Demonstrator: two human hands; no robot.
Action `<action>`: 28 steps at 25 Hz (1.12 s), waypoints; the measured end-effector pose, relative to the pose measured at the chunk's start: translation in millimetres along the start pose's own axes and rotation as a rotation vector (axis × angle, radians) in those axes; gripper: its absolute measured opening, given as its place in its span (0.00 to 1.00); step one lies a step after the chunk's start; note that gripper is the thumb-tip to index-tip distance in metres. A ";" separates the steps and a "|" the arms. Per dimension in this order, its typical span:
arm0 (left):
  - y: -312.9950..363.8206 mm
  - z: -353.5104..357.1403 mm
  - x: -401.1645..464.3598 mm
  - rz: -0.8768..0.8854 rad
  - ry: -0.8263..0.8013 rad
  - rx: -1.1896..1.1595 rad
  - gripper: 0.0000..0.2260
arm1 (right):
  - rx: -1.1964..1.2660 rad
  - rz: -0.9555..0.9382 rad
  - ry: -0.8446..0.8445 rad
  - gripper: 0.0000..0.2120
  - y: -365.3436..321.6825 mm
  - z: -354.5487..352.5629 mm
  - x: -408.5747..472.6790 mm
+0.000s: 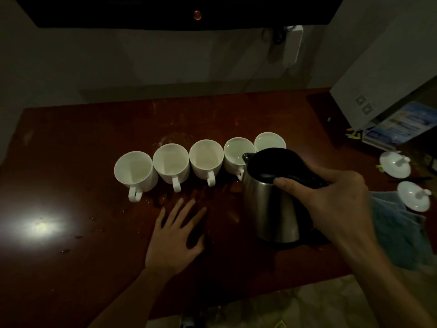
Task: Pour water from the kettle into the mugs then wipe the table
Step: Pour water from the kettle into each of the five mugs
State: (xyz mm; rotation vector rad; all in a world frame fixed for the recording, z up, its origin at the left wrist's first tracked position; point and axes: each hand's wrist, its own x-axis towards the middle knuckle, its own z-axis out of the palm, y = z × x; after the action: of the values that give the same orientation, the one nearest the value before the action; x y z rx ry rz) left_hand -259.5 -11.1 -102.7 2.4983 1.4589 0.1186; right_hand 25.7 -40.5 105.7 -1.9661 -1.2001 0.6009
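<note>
Dark red table [71, 143]: 5 mugs [206, 157], lids [395, 165], cloth [399, 235]

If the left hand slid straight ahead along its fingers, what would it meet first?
Probably the handle of the third mug from the left; the left hand lies flat on the table, fingers pointing there, though depth is unclear.

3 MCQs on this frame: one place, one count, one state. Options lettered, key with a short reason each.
1. Where is the blue cloth?
A. right of the kettle
B. left of the mugs
C. under the mugs

2. How many white mugs stand in the row?
A. three
B. five
C. seven

3. What is the left hand doing?
A. gripping a mug
B. holding the cloth
C. lying flat on the table

Key: 1 A, cloth lies by the right edge; 2 B, five rims show; 3 C, fingers spread straight, while the right hand grips the kettle handle.
</note>
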 end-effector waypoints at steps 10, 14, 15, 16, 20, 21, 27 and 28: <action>-3.2 -1.9 -1.6 0.025 0.001 -0.013 0.30 | 0.147 -0.038 0.114 0.30 0.5 27.3 -35.6; -4.2 -4.0 -2.6 0.058 0.004 -0.058 0.31 | 0.158 -0.035 0.151 0.31 -9.3 42.5 -50.7; -4.6 -3.8 -1.9 0.056 0.001 -0.054 0.31 | 0.161 -0.038 0.152 0.31 -12.8 45.8 -54.0; -4.9 -4.0 -1.9 0.052 -0.006 -0.047 0.31 | 0.159 -0.040 0.156 0.29 -16.6 49.4 -57.2; -8.6 -6.9 -3.1 0.086 -0.028 -0.070 0.31 | 0.106 -0.022 0.161 0.27 -27.2 59.5 -63.0; -12.1 -9.8 -3.9 0.101 -0.021 -0.106 0.30 | 0.087 -0.023 0.162 0.27 -30.5 61.5 -63.8; -51.5 -19.4 -21.1 0.111 -0.022 0.004 0.30 | 0.037 0.011 0.165 0.31 -50.0 70.8 -61.5; -55.3 -18.3 -22.2 0.120 -0.038 0.014 0.29 | 0.029 0.032 0.163 0.32 -51.6 71.3 -59.3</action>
State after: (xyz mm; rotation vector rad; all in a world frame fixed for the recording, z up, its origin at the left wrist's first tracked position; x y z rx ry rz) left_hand -320.8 -1.3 -97.7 2.5839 1.2990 0.0821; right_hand -79.6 -53.6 103.3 -1.9721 -1.0560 0.4618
